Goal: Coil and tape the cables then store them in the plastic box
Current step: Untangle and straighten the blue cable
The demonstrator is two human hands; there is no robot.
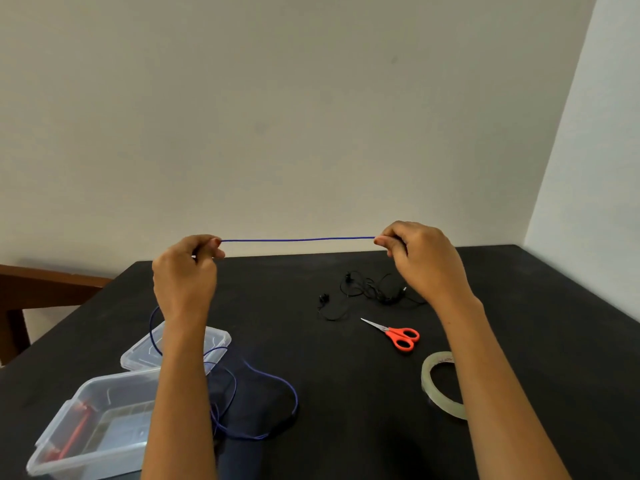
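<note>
Stretching the thin blue cable (298,240) above the black table (346,393), we pinched it in both grips, left hand (185,271) and right hand (422,261); its slack lay beside the clear plastic box (114,377). Coiling, we judged, came next.

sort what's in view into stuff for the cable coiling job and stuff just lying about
For the job:
- blue cable, pinched taut between left hand and right hand
- black earphones, tangled
- tape
- scissors
- plastic box and its lid

Lying about:
- wooden frame beside the table
- red thing in the box; cannot tell what it is
</note>
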